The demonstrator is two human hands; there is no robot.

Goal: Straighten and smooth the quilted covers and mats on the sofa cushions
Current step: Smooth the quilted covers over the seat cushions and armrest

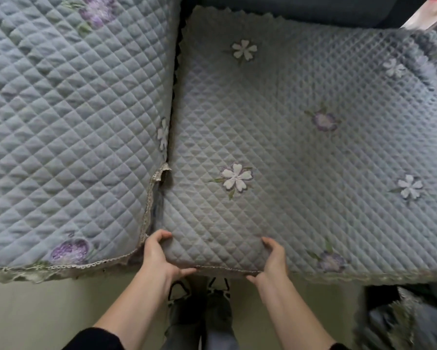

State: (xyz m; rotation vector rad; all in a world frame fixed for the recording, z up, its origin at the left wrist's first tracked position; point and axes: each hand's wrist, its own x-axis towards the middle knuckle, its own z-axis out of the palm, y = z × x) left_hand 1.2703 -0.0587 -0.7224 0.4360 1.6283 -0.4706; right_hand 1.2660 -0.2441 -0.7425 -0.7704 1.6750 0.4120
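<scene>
At the sofa's front edge, gripping the near left corner of the blue quilted mat (288,147) with both hands: left hand (159,251) by the gap, fingers (163,234) curled over the top and thumb under the lace hem, right hand (273,258) just beside, fingers (268,242) clamped likewise. Spread over the right cushion, close against the second quilted cover (73,122) on the left. Below, pale floor (48,311) and dark shoes (189,309).

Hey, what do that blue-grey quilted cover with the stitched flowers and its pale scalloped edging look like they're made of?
The blue-grey quilted cover looks like soft padded fabric, probably cotton or a brushed blend: matte, with puffy diamond stitching and embroidered flowers. The pale scalloped edging looks like crocheted or lace trim with openwork loops; the fibre is unclear.
</scene>
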